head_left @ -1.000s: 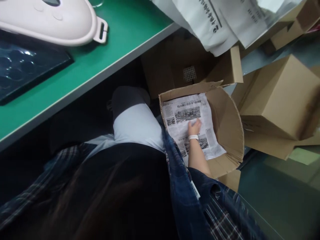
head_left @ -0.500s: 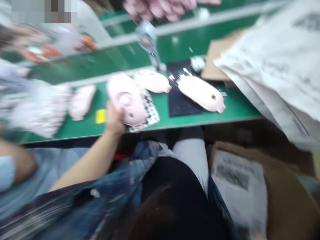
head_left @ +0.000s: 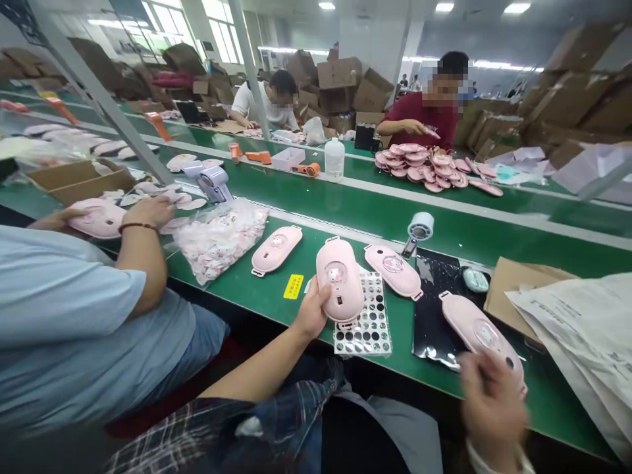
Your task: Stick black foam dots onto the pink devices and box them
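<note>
Along the near edge of the green desk (head_left: pixel 266 299), several pink oval devices lie in a loose row — four close by, counting the one that is held. A clear bag of small pink parts (head_left: pixel 217 240) sits to the far left of them, a yellow label (head_left: pixel 293 286) lies flat between the leftmost device (head_left: pixel 276 250) and the held one, and a perforated white sheet (head_left: pixel 368 319) with dark round holes lies under and beside the held one. To the right a black glossy tray (head_left: pixel 434 309) carries another pink device (head_left: pixel 481 332), with a further one (head_left: pixel 395 268) just left of the tray, a white tape roll (head_left: pixel 419 227) behind it, and a brown cardboard flap (head_left: pixel 518 289) under sheets of newspaper (head_left: pixel 587 329) at the far right. The left hand (head_left: pixel 311 313) reaches forward from a bare forearm, fingers curled around the lower left side of the held pink device (head_left: pixel 340 280), which stands tilted up over the perforated sheet. The right hand (head_left: pixel 491 411) is low at the desk's edge, blurred, just in front of the device on the tray — its fingers look loosely spread, holding nothing. At left a co-worker's hand (head_left: pixel 148 210) rests on another pink piece (head_left: pixel 96 217). Two more people sit across the far belt, one behind a heap of pink shells (head_left: pixel 429 164).
</note>
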Demonstrator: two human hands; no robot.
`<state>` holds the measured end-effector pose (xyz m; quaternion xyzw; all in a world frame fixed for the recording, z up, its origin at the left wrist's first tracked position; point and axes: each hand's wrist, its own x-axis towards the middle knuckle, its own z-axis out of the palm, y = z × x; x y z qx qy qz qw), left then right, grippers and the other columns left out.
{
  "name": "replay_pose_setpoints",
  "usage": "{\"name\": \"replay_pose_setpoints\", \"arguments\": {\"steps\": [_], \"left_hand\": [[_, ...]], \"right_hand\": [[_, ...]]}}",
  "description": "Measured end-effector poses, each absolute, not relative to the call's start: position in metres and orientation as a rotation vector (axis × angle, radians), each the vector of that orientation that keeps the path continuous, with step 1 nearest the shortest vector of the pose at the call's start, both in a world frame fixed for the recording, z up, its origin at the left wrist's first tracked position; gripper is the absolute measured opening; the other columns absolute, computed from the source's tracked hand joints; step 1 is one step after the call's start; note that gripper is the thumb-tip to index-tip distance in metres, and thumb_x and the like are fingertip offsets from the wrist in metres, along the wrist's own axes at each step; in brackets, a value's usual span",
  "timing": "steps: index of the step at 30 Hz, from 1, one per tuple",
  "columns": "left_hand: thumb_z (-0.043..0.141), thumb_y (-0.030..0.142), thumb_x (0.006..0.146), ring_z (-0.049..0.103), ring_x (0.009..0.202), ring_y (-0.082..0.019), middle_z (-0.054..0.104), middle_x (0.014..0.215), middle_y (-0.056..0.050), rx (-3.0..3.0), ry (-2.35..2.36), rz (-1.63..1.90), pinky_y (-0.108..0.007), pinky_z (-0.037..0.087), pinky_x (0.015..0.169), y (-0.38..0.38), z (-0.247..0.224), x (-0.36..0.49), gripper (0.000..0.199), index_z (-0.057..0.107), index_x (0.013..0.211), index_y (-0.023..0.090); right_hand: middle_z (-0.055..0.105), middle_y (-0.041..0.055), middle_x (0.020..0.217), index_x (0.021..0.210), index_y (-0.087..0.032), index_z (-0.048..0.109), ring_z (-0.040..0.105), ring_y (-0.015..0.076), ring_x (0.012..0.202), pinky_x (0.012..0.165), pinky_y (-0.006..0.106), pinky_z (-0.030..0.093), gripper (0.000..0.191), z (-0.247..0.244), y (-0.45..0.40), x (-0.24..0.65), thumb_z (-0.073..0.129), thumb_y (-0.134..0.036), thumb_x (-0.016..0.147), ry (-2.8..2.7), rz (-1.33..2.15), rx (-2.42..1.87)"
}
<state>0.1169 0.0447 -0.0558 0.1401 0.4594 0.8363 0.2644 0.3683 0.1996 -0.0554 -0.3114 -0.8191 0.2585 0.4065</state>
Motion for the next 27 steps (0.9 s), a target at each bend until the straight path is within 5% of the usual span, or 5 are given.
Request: {"name": "replay_pose_setpoints", "arguments": {"steps": [7,14,21,27], "left_hand": [[0.086,0.056,0.077,0.051,0.142,-0.032,0.059,0.146,-0.012,0.376,1.437,2.268,-0.045,0.041,0.121,-0.006,-0.042,0.06,0.077,0.05,0.136,0.021],[0.078,0.057,0.085,0.06,0.129,-0.03,0.063,0.139,-0.013,0.356,1.268,2.189,-0.045,0.048,0.112,-0.016,-0.071,0.081,0.066,0.049,0.132,0.02],[0.071,0.05,0.094,0.054,0.136,-0.027,0.059,0.144,-0.009,0.268,1.229,2.307,-0.043,0.042,0.119,-0.014,-0.086,0.083,0.056,0.048,0.138,0.023],[0.065,0.049,0.098,0.051,0.138,-0.027,0.058,0.143,-0.007,0.282,1.23,2.355,-0.042,0.038,0.122,-0.016,-0.091,0.086,0.053,0.048,0.141,0.024]], "right_hand": [[0.076,0.0061,0.106,0.116,-0.019,0.065,0.071,0.0201,0.085,0.079,0.033,0.056,0.023,-0.018,0.178,0.225,0.056,-0.014,0.096,-2.678,0.716,-0.337],[0.067,0.0071,0.095,0.092,-0.019,0.061,0.065,0.0242,0.083,0.076,0.037,0.049,0.014,-0.022,0.167,0.177,0.055,-0.006,0.091,-3.129,0.64,-0.359],[0.064,0.0072,0.111,0.111,-0.019,0.06,0.065,0.024,0.091,0.075,0.036,0.051,0.022,-0.023,0.164,0.196,0.057,-0.008,0.092,-3.105,0.617,-0.288],[0.064,0.0104,0.105,0.121,-0.015,0.057,0.064,0.0251,0.086,0.071,0.036,0.051,0.034,-0.027,0.15,0.197,0.044,-0.001,0.093,-3.051,0.355,-0.229]]}}
